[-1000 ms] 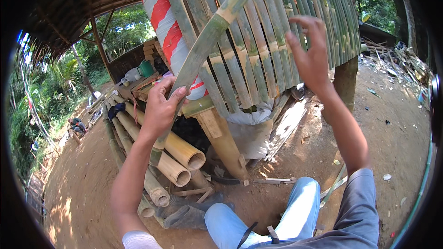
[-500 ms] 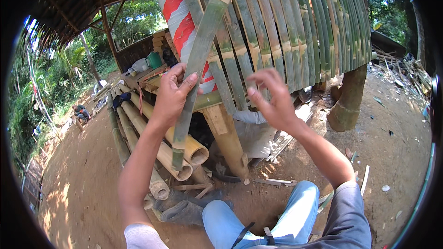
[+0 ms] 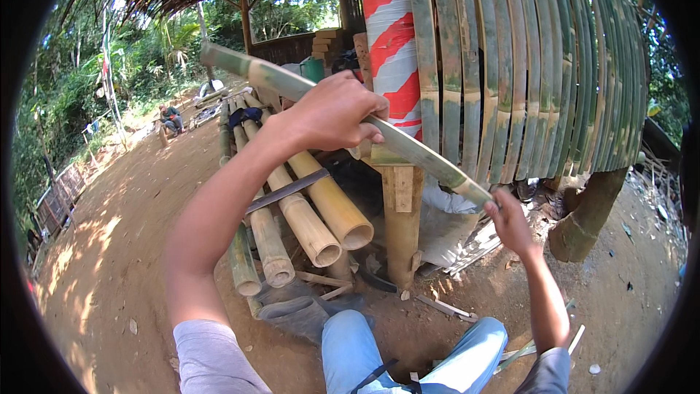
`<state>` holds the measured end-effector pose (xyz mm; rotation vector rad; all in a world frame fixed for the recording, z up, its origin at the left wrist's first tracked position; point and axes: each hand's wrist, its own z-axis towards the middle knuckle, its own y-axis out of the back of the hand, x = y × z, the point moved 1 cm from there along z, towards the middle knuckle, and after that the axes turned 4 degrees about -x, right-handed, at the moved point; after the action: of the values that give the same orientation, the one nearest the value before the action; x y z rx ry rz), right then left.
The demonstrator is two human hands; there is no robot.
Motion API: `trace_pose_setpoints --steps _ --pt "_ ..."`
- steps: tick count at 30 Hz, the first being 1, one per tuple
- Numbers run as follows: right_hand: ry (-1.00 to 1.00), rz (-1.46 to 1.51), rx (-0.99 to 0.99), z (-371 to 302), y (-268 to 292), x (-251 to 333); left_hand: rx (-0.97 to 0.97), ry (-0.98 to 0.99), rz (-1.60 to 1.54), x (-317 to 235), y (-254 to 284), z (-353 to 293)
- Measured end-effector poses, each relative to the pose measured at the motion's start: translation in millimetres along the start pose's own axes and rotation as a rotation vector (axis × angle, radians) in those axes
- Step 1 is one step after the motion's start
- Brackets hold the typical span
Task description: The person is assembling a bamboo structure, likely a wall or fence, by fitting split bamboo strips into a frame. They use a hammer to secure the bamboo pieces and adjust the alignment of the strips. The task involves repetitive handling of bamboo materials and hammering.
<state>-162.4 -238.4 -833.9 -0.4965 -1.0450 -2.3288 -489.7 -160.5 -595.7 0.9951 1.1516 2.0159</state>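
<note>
A long green bamboo slat (image 3: 430, 160) is held up in front of me, slanting from upper left down to lower right. My left hand (image 3: 332, 113) is closed around its middle, with the back of the hand uppermost. At the slat's lower right end, my right hand (image 3: 510, 222) is closed on the tip, thumb on top. Behind the slat stands a panel of upright bamboo slats (image 3: 525, 66), set side by side with narrow gaps. A post wrapped in red and white (image 3: 394, 36) rises at the panel's left edge.
Several bamboo poles (image 3: 299, 222) lie left of a short wooden post (image 3: 402, 237), a dark flat strip (image 3: 288, 190) across them. A thick bamboo stump (image 3: 580, 233) supports the panel's right side. Offcuts litter the dirt ground near my knees. Farther left, a person (image 3: 171, 120) sits.
The slat has swung from nearly upright to a shallow slant. My right hand, empty before, has closed on its lower end. The view has turned left.
</note>
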Motion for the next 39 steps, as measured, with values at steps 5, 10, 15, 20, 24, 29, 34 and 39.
trace_pose_setpoints --steps 5,10,15,20,24,29,34,39 --pt "-0.271 0.562 -0.143 -52.5 -79.5 16.4 -0.865 -0.075 0.155 -6.3 -43.0 -10.3" --pt "-0.316 0.832 -0.131 -59.8 -126.3 30.1 -1.076 0.250 -0.781 15.7 -97.2 -3.2" --pt "-0.322 0.894 -0.132 -65.3 -140.9 34.8 -0.809 0.325 -1.398 8.0 -89.8 14.5" --pt "-0.311 0.999 -0.088 -66.7 -145.3 49.7 -0.782 0.303 -1.440 17.2 -86.3 34.1" --pt "-0.242 1.027 -0.023 -58.0 -148.0 57.8 -0.817 0.284 -1.403 37.0 -59.0 54.1" --pt "-0.433 1.192 0.018 -48.6 -171.2 39.7 -0.818 0.246 -1.361 36.4 -24.3 88.1" --pt "-0.634 1.438 -0.154 -4.0 -192.6 30.2 -0.827 0.197 -1.285 59.4 -8.0 124.5" --pt "-0.678 1.704 -0.264 23.0 -201.8 40.4 -0.823 0.212 -1.200 70.2 12.8 142.0"
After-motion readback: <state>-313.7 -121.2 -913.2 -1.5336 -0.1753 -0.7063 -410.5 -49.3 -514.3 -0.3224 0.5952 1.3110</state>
